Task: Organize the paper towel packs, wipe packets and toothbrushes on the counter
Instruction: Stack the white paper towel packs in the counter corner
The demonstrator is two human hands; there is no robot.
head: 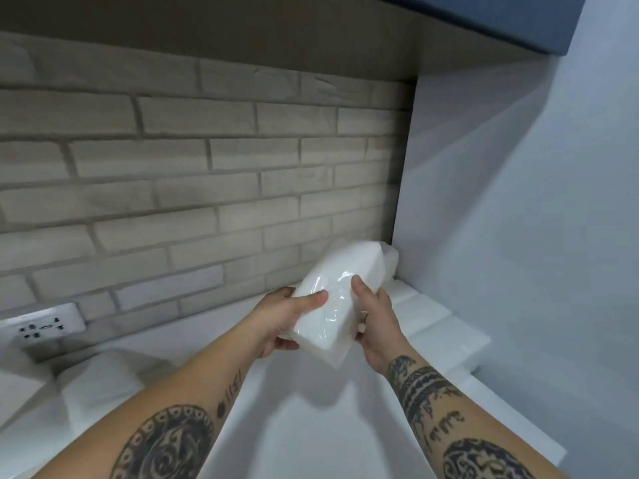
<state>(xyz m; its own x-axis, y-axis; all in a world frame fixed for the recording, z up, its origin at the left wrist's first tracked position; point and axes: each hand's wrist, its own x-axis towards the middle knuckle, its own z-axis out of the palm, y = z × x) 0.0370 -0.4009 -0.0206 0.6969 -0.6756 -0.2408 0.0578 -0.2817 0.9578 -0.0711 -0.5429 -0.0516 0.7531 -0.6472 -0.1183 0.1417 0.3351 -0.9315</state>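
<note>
A white paper towel pack (340,286) wrapped in clear plastic is held above the white counter (304,426), tilted toward the back right corner. My left hand (281,319) grips its left side with the thumb on top. My right hand (375,323) grips its right side. Several more white packs (439,326) lie in a row along the right wall, and another pack (390,262) stands in the corner behind the held one. Two white packs (103,378) lie on the counter at the left. No wipe packets or toothbrushes are in sight.
A grey brick backsplash (207,181) runs behind the counter, with a white wall socket (41,326) at its lower left. A white wall (518,219) closes off the right side. A dark cabinet (501,19) hangs overhead.
</note>
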